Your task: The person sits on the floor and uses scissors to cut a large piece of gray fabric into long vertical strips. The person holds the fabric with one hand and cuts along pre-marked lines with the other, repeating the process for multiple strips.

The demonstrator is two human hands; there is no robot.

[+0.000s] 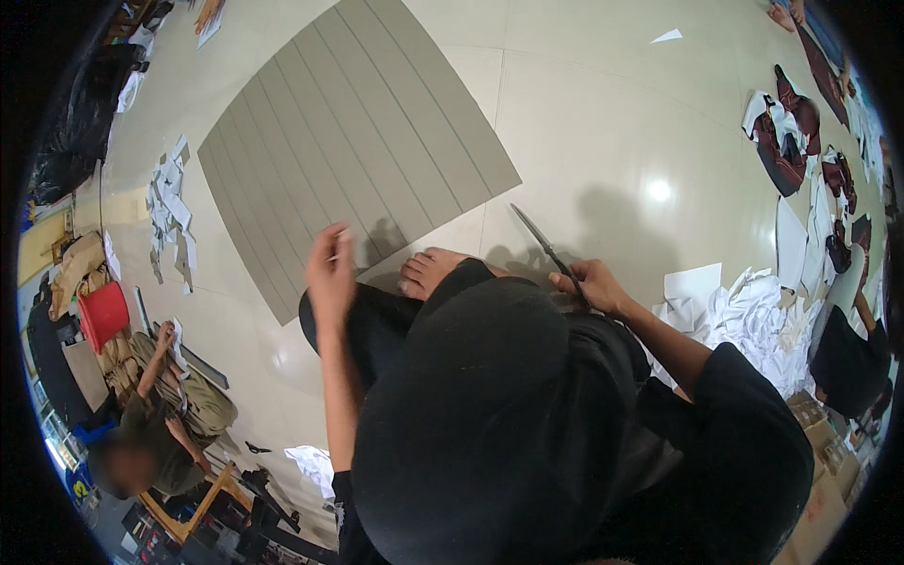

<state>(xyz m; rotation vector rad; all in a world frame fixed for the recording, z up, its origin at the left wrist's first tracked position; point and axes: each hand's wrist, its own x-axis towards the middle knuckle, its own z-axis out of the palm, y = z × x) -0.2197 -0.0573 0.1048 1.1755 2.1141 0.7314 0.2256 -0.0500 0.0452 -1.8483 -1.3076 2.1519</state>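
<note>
My right hand point(591, 284) is closed round the handles of dark scissors point(535, 232), whose blades point forward and left over the floor. In front of me lies a large grey-brown sheet point(348, 122) marked with several dark parallel lines. Raised over its near edge is my left hand point(330, 278), slightly blurred, its fingers curled together. A small pale bit shows at those fingertips, too small to name. My bare foot point(433, 273) rests by the sheet's near edge, between my hands.
White crumpled cloth or paper point(744, 311) is heaped at the right. Pale scraps point(169, 207) lie at the left. Dark red and white pieces point(783, 132) are at the far right. A person point(169, 414) works at the lower left, another point(852, 358) at the right edge.
</note>
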